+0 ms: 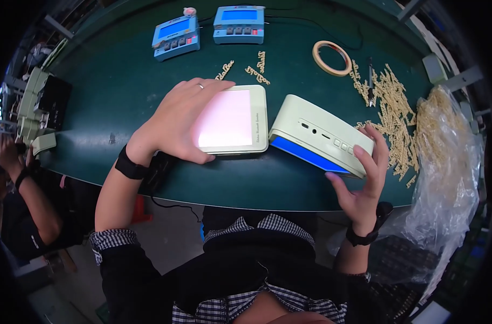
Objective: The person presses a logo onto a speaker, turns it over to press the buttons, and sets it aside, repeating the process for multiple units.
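- Left hand (184, 121) lies palm-down, fingers spread, over the left part of a flat pale-green box (232, 121) at frame centre. Its face glows pinkish-white. The grip is open, resting on the box, thumb at the box's lower edge.
- Right hand (362, 175) holds a second pale-green box (319, 137), right of centre, tilted up on edge. Fingers wrap its right end, thumb underneath; the grip is closed on the box. A lit blue face shows along its lower side; buttons and small ports run along the side turned upward.
- The two boxes sit just beside each other, corners nearly touching, on a dark green table (111, 92).
- Both wrists carry black bands.
- Upper middle: two blue devices (175, 36) (239, 24) with small screens and buttons, side by side.
- Between these and the boxes: a few small wooden cut-out pieces (256, 67), loose on the table.
- Upper right: a tape roll (332, 58), lying flat.
- Right of frame: a spread heap of wooden pieces (391, 108), close to the right hand's box, and a clear plastic bag (445, 162) holding more, hanging over the table edge.
- Left edge: a stack of pale-green parts (32, 108) beside a black block.
- Lower left: another person's hand (11, 154) and forearm, well apart from the boxes.
- A black cable (170, 205) hangs below the near table edge.
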`<state>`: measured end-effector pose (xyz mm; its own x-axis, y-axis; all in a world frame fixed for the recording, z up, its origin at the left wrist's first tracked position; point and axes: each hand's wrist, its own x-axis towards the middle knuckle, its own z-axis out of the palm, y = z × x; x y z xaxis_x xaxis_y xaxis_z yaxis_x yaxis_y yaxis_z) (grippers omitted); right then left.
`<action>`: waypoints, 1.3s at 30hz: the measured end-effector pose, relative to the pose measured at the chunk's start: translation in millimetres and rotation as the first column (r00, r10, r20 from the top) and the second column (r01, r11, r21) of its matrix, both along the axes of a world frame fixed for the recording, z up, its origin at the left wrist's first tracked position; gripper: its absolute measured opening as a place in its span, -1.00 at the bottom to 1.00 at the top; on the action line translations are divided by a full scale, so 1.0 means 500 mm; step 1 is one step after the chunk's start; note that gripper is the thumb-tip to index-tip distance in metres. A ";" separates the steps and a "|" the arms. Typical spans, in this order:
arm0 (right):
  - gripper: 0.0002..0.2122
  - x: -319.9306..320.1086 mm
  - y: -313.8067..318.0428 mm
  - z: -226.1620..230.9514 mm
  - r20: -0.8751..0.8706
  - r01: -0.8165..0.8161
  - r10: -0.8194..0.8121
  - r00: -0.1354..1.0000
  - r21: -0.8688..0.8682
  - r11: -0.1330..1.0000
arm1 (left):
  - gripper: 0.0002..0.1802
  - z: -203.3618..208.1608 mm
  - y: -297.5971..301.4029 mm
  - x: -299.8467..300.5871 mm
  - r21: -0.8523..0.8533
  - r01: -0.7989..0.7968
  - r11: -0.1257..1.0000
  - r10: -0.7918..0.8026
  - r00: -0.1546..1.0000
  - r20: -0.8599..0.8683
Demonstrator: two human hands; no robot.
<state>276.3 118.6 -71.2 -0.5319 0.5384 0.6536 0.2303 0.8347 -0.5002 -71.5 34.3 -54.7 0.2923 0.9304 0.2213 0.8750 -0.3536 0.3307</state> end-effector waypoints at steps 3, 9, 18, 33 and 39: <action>-0.49 -0.008 0.008 0.045 0.085 -0.013 0.012 0.996 0.005 1.000 | 0.18 0.006 -0.002 0.004 -0.017 -0.006 1.000 0.006 1.000 -0.002; -0.61 -0.002 0.013 0.063 0.288 -0.031 0.025 0.957 0.017 0.999 | 0.18 0.010 -0.003 0.003 -0.032 -0.017 0.999 0.017 1.000 -0.005; -0.65 0.102 0.001 0.049 0.086 0.008 -0.005 0.996 -0.036 0.999 | -0.01 0.121 0.009 0.055 -0.058 0.105 0.993 -0.114 0.978 -0.176; -0.49 0.568 -0.196 -0.067 -0.892 -0.078 -0.252 0.375 -0.301 0.950 | -0.20 0.004 0.315 0.397 -0.259 0.605 0.753 -0.657 0.669 -0.347; -0.47 0.568 -0.169 -0.100 -0.943 -0.267 -0.169 0.287 -0.248 0.931 | -0.22 0.047 0.291 0.318 -0.359 0.535 0.765 -0.644 0.646 -0.410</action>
